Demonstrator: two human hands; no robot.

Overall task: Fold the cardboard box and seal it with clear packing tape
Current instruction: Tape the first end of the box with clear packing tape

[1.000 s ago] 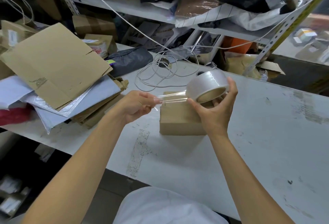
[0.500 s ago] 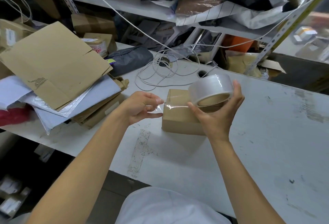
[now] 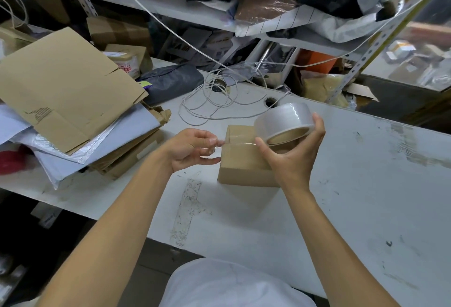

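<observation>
— Cardboard box [image 3: 240,160], brown, closed, sitting flat on the white table [image 3: 353,197], just past the two hands. Anything on it?

— Clear tape crossing the top, by the glossy sheen. Hard to tell how far along.

— Right hand [image 3: 291,157]?

— Curled round the tape roll [image 3: 284,122], thumb low on the near side, fingers wrapped over the far edge. Held up above the box's right half, tilted, open core facing down toward the wearer.

— And the left hand [image 3: 189,150]?

— Pinching the free end of the tape strip [image 3: 235,144] between thumb and forefinger, other fingers loosely bent below. Strip stretched taut between pinch and roll, seen almost edge-on, hanging over the box's left part. Touching the cardboard or not: cannot tell.

— Around the work?

— Flattened cardboard sheet [image 3: 66,87] lying on a heap of white mailer bags [image 3: 102,145] at the left. Coil of white cord [image 3: 214,101] behind the box, near a round hole in the table. Dark grey bag [image 3: 173,82] beyond that, beside a small taped parcel [image 3: 127,61]. Metal shelf [image 3: 170,7] above, stuffed with bags and cartons. Old tape residue [image 3: 186,209] marking the tabletop in front of the box.
</observation>
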